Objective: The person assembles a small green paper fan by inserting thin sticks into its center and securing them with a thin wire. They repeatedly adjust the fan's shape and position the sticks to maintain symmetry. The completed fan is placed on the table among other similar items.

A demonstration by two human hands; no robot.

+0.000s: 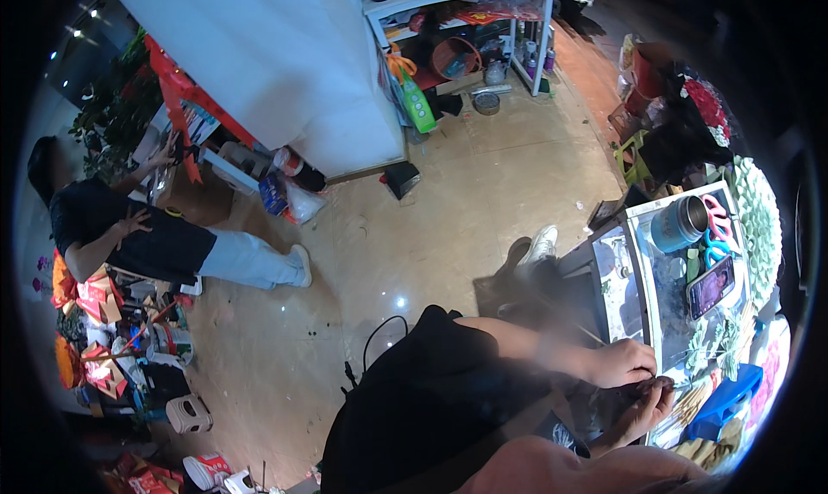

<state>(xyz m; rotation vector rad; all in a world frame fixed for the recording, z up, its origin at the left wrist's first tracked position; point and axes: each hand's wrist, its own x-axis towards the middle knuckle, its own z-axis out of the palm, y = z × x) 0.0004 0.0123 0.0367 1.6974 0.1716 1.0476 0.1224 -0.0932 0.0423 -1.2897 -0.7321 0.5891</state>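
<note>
At the near edge of the cluttered white table, my left hand reaches in with its fingers curled and pressed together. Just below it, my right hand is closed too, thumb and fingers pinching. Between the fingertips of both hands sits a small dark brown thing, too small and covered to name. A thin pale stick shows beside my left hand; whether it is held I cannot tell. Close to the hands lie a bunch of thin wooden sticks and a blue plastic object.
The table bears a blue steel cup, pink-handled scissors, blue-handled scissors and a phone. Pale green flowers crowd its far side. Across the tiled floor another person stands at left. A white shelf is at the back.
</note>
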